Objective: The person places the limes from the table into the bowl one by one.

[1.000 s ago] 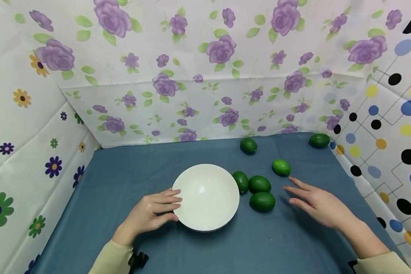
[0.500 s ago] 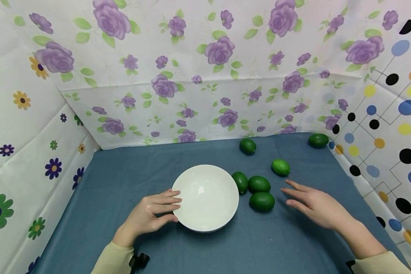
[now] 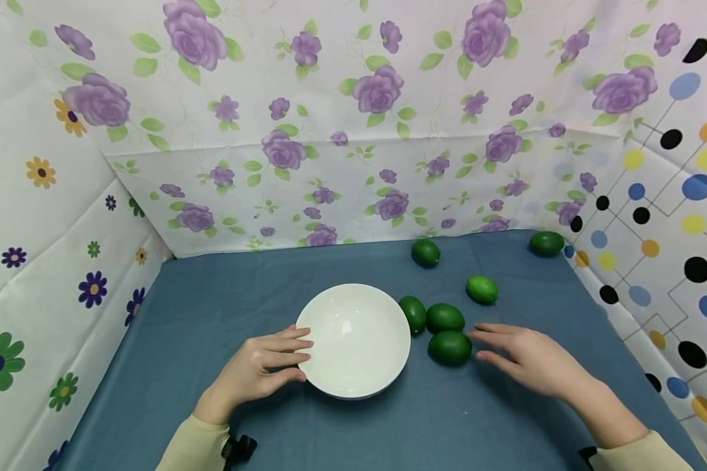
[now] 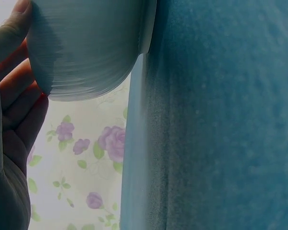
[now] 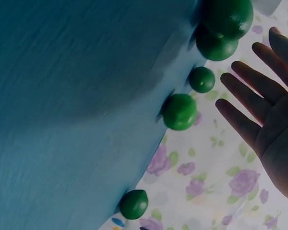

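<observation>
Here's the left hand point(image 3: 258, 366) at the side of the white bowl point(image 3: 356, 340), and look at those fingers: slightly apart, hooked over the rim, thumb low on the near side. It reads as a steadying hold, one edge pinned so the bowl stands upright and shouldn't skid across the cloth-covered desk point(image 3: 224, 288). The left wrist view backs that up, fingers passing behind the rim while the base sits down on the cloth.

Across to the right hand point(image 3: 530, 360): fingers spread, pinching nothing! The tips hang just beside the front green fruit point(image 3: 450, 348); from above they seem almost to meet its end, but the right wrist view shows a gap, so call it near, no grip. That spread looks well suited to something rounded.

Just past the front fruit, a little further from those fingertips, sits the middle fruit point(image 3: 445, 318), and then the inner fruit point(image 3: 413, 314), tucked by the rim opposite the left fingers; whether it touches the bowl, I can't tell. Bunched like this, the three probably keep one another from rolling.

Ahead of the right fingers, the brighter fruit point(image 3: 482, 289) lies alone. Well apart from both hands' fingers, the back fruit point(image 3: 426, 253) and corner fruit point(image 3: 546, 243) rest near the flowered sheet point(image 3: 330, 170).
</observation>
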The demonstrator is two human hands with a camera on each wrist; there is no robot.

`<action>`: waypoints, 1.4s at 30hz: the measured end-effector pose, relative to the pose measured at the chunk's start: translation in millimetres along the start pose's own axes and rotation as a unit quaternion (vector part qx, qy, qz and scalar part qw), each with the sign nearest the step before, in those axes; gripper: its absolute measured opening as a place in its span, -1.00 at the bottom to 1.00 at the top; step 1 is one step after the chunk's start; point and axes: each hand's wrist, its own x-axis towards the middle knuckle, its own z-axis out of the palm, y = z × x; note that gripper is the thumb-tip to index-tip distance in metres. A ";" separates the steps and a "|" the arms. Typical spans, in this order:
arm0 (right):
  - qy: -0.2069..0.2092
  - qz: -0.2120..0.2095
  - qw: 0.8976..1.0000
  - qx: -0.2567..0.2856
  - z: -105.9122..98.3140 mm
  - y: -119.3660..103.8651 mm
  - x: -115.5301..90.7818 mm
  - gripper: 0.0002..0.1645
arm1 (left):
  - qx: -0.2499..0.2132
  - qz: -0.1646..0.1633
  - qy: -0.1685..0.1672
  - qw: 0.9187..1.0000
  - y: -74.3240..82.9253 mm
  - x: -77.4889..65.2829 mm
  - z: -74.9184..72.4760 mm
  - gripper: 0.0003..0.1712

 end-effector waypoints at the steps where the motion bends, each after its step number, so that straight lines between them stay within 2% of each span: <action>1: 0.001 -0.003 1.000 -0.004 0.5 -2.1 1.3 -0.48 | -0.001 -0.001 0.000 1.000 0.1 -0.1 0.2 -0.55; 13: -0.004 -0.029 0.999 -0.025 10.1 -17.1 8.0 -0.46 | 0.006 -0.011 -0.018 1.000 4.4 -0.5 -0.7 -0.54; 25: 0.001 -0.028 0.999 -0.031 16.8 -19.6 13.5 -0.46 | 0.037 -0.012 -0.053 0.998 8.7 2.2 -6.3 -0.55; 29: 0.010 -0.023 0.999 -0.032 17.9 -20.4 17.3 -0.45 | 0.072 0.001 -0.083 0.994 7.6 2.5 -9.9 -0.52; 35: 0.029 -0.010 0.999 -0.029 19.5 -22.3 23.3 -0.44 | 0.130 0.009 -0.137 0.982 9.7 4.3 -19.5 -0.47; 42: 0.047 0.022 0.999 -0.016 24.1 -28.0 25.6 -0.44 | 0.130 -0.008 -0.136 0.982 17.7 4.1 -20.1 -0.47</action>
